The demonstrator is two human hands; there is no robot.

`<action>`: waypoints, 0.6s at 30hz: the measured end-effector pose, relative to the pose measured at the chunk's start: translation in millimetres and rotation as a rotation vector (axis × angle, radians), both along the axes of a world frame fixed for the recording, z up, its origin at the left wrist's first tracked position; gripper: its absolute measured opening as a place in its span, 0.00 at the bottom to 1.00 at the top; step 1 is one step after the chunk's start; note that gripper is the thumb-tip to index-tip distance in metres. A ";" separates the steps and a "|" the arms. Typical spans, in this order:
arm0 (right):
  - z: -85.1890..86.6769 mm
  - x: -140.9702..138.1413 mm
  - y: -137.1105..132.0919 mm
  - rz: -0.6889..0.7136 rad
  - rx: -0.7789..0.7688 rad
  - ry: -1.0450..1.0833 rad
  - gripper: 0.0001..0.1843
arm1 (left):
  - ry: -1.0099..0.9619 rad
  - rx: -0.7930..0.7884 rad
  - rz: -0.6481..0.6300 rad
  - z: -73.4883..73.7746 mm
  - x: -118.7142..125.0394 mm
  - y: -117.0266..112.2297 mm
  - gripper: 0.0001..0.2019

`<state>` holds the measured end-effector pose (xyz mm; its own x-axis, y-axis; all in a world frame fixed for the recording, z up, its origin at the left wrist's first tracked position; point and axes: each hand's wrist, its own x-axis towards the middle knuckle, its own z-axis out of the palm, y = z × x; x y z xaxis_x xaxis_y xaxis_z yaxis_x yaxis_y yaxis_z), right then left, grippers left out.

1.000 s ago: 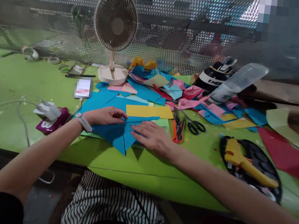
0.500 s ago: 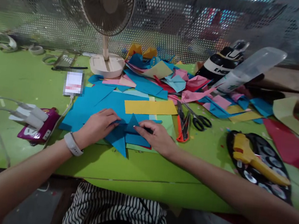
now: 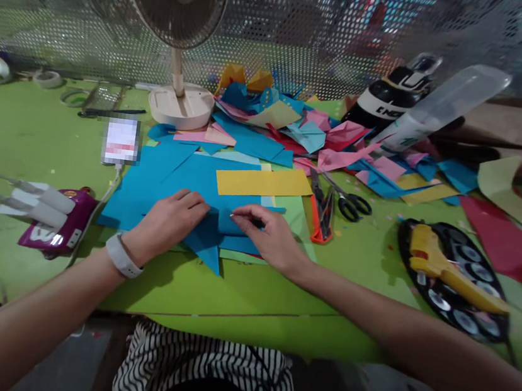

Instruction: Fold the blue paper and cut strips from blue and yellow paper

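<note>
A folded piece of blue paper [image 3: 207,249] lies in front of me, its pointed corner aimed at the table's front edge. My left hand [image 3: 170,219], with a pale band at the wrist, rests on its left part, fingers curled down and closed on it; the fingertips are partly hidden. From the right, my right hand [image 3: 268,231] pinches thumb and forefinger together at the blue paper's upper part. Beneath both hands spread larger blue sheets [image 3: 149,175] and a light green sheet [image 3: 294,212]. A yellow paper strip [image 3: 262,182] lies just beyond my fingers.
Right of the papers are an orange utility knife [image 3: 319,218], black scissors [image 3: 353,207] and a yellow glue gun [image 3: 452,270] on a black tray. Paper scraps [image 3: 316,132], bottles [image 3: 437,115] and a fan [image 3: 181,106] stand behind. Purple power block [image 3: 54,233] with cables sits left.
The small blue triangular flap that stood up at my right fingertips no longer stands up. My right hand has shifted slightly left; my left hand stays on the paper. The view has shifted a little.
</note>
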<state>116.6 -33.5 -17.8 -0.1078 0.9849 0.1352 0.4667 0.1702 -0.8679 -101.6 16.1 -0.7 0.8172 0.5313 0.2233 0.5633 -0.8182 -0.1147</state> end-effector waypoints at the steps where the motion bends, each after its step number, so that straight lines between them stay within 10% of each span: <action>1: 0.2 -0.3 0.0 0.002 0.021 -0.020 0.11 | 0.005 0.006 0.006 0.0 0.3 -0.3 0.08; 18: -2.2 -3.0 5.1 -0.075 0.225 -0.464 0.08 | 0.002 0.057 0.021 -3.0 2.9 -2.0 0.08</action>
